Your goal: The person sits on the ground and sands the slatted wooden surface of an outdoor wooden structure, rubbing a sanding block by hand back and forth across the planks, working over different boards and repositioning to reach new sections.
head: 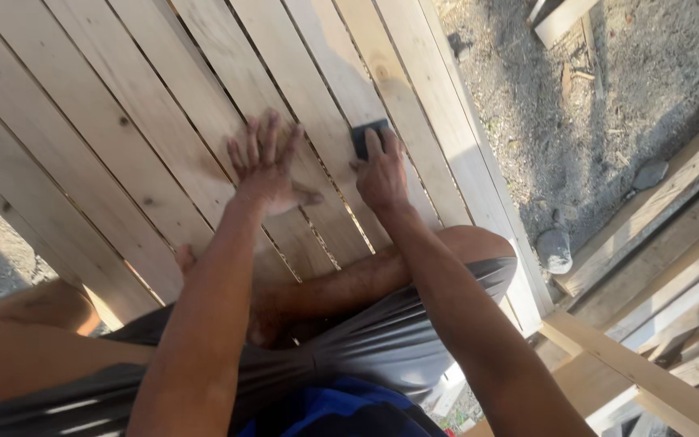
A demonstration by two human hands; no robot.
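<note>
While the person sits with bent legs on a big panel of pale wood boards [123, 137], both arms reach out in front over the wood. The left hand [264, 170] lies flat on a board with its fingers spread wide and its thumb sticking out to the side. It holds nothing; it just presses down on the wood. The left arm is nearly straight and comes up from the bottom of the view. The right hand [382, 174] is just beside it, a little farther right, and its fingers press down on top of a small dark block [366, 136]. The block sits flat on a board, poking out past the fingertips. The right arm stretches up from the lower right corner, slanting toward the middle. The boards lie side by side with thin gaps between them. Off to the right is gray gravel ground [592, 113] with a round stone [554, 249], and more loose planks [673, 267] lie at the lower right.
</note>
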